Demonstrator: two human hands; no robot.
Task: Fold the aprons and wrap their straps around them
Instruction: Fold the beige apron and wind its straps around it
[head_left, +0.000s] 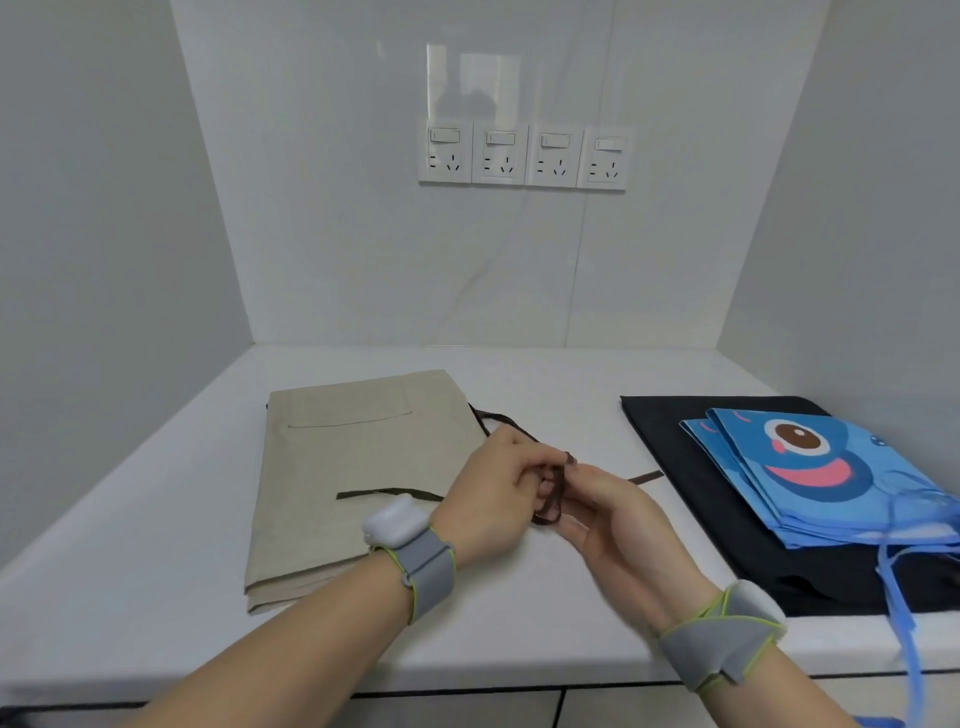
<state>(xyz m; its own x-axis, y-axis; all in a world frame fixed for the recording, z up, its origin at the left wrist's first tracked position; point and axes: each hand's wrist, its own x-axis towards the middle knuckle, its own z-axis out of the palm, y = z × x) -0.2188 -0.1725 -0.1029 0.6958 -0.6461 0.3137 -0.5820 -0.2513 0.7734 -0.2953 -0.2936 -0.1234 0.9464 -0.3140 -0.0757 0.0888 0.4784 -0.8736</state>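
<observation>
Hands meeting just right of the folded beige apron, above the white countertop. The left hand has its fingers curled and pinching a dark brown strap; the right hand, palm turned partly upward with fingers bent, takes the same strap, which forms a small loop between the two sets of fingertips. Each wrist carries a grey band with a white sensor unit.

From the loop, one run of strap leads back toward the apron's upper right edge; a free end lies flat on the countertop to the right, and another length lies across the apron's front. The apron rests as a flat rectangle with several layers showing at its near edge and a patch pocket facing up.

To the right, well apart from the beige apron, a blue cartoon-print apron sits folded on a black apron, its light blue straps trailing over the counter's front edge. Four wall sockets are set in the back panel.

Judged step: folding of the beige apron appears complete, and the straps are being gathered for wrapping. The next move probably calls for keeping the strap taut while passing it around the bundle, which requires lifting or sliding under one edge without letting the layers slip. The blue and black aprons look not yet wrapped.
</observation>
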